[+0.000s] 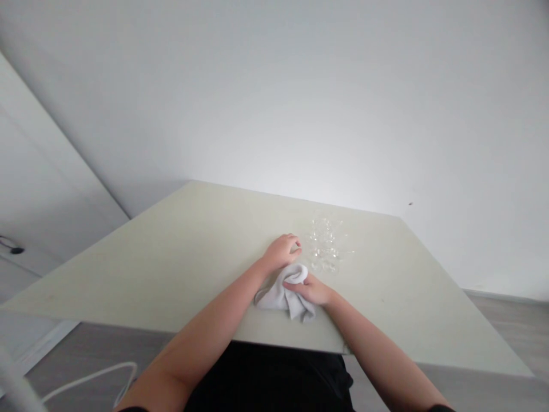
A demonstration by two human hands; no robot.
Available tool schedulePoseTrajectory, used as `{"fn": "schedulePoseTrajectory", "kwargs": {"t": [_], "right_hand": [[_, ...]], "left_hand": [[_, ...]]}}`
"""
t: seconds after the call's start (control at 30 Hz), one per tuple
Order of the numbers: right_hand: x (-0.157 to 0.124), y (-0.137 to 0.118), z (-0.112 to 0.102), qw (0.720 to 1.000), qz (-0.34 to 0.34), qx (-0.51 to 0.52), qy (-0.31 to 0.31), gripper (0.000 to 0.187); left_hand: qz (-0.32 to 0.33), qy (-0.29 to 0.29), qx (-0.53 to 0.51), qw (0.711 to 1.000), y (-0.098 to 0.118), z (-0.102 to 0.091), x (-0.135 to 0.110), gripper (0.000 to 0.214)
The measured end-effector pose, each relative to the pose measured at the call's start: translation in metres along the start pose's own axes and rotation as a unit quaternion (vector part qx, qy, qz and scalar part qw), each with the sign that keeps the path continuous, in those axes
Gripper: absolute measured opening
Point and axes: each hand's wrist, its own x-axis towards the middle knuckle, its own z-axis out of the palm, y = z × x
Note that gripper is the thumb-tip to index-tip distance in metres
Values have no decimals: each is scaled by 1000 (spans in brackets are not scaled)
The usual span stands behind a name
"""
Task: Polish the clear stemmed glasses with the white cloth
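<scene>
My right hand (pixel 315 289) is closed on a light grey cloth (pixel 278 294), thumb on top. The cloth is bunched and folded over at its upper end, and its loose corners hang toward the table's front edge. Just beyond the cloth, my left hand (pixel 283 250) is low over the table with its fingers loosely curved. A gap shows between its thumb and fingertips, and I see nothing held there. Right of the left hand's fingertips lies a cluster of clear, shiny pieces (pixel 325 246), glass or plastic. Their single shapes are hard to make out.
The pale table (pixel 171 257) has its far edge near a white wall (pixel 274 103). A white cabinet (pixel 51 189) with a dark handle stands at the left. A white cable or tube (pixel 90 377) loops below the table at the lower left.
</scene>
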Motion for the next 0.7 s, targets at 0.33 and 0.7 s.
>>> {"fn": "schedulePoseTrajectory", "kwargs": {"t": [0.33,0.7], "right_hand": [[4,0,-5,968,-119,-221,-6,22],[6,-1,-8,967,-118,-224,5,22]], "left_hand": [[-31,-57,219,973,-21,15,-7,47],[-26,-55,209,976,-19,14,-8,48]]}}
